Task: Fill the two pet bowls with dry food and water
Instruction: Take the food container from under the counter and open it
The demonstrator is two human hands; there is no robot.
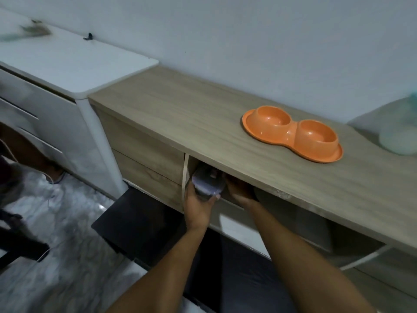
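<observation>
An orange double pet bowl [292,133] sits on the wooden cabinet top [180,114], both of its cups showing bare orange bottoms. Below it, both my hands reach into an open cabinet compartment. My left hand [197,203] grips a clear lidded container [208,181] at the compartment's mouth; its contents are too dark to make out. My right hand [239,190] is beside that container, its fingers tucked under the cabinet top and partly hidden, so its grip cannot be made out.
A white appliance [74,71] stands left of the cabinet. A pale translucent jug [399,129] sits at the cabinet's right end. A dark mat [135,224] lies on the marbled floor below the shelf.
</observation>
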